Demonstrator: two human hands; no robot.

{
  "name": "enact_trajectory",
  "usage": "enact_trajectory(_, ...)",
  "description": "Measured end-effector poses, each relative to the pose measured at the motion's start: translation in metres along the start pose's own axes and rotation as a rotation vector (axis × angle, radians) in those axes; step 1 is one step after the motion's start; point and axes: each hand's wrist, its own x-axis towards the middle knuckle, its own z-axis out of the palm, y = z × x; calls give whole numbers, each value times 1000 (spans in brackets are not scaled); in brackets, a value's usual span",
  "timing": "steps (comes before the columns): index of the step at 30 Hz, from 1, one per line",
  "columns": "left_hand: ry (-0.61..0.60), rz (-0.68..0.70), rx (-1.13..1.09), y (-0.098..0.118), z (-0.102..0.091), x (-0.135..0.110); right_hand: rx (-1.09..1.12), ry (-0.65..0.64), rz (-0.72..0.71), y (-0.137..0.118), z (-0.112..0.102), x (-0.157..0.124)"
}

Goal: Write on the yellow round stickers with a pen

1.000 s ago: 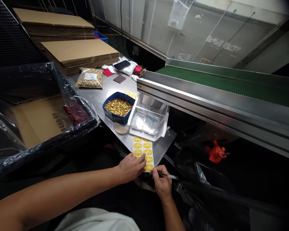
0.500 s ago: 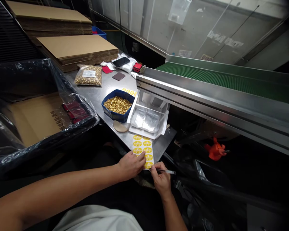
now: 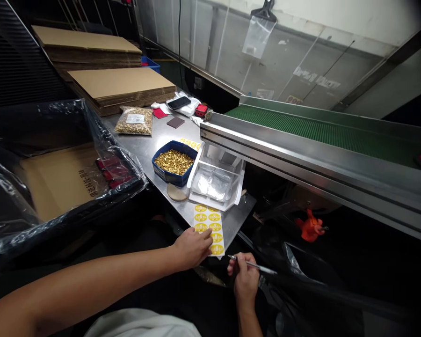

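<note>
A white sheet of round yellow stickers (image 3: 210, 224) lies at the near corner of the steel table (image 3: 150, 140). My left hand (image 3: 191, 247) rests on the sheet's lower left part, its fingers curled and pressing it down. My right hand (image 3: 244, 277) is closed round a thin pen (image 3: 254, 267), held just off the table's corner, to the right of the sheet and apart from it. The pen's tip points left toward the sheet.
Behind the sheet stand a white tray (image 3: 215, 182) with clear bags and a blue tray of small gold parts (image 3: 172, 162). A green conveyor (image 3: 319, 128) runs along the right. Flat cardboard stacks (image 3: 121, 86), a bag of gold parts (image 3: 135, 120) and a phone (image 3: 178, 102) lie farther back. A plastic-lined box (image 3: 56, 173) stands at left.
My right hand has drawn back down and to the right, taking the pen off the sticker sheet. My left hand has stayed on the sheet.
</note>
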Motion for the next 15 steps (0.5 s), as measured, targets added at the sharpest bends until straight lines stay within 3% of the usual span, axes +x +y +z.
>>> enact_trajectory(5, 66, -176, -291, -8, -14, 15, 0, 66, 92, 21, -13, -24)
enact_trajectory(9, 193, -330, -604, -11, -25, 22, -8, 87, 123, 19, -8, -39)
enact_trajectory(12, 183, -454, -915, -4, -23, 5, -59, 104, 57, 5, 11, -52)
enact_trajectory(15, 70, -620, -1248, 4, -6, -31, -105, 118, -55, -11, 34, -66)
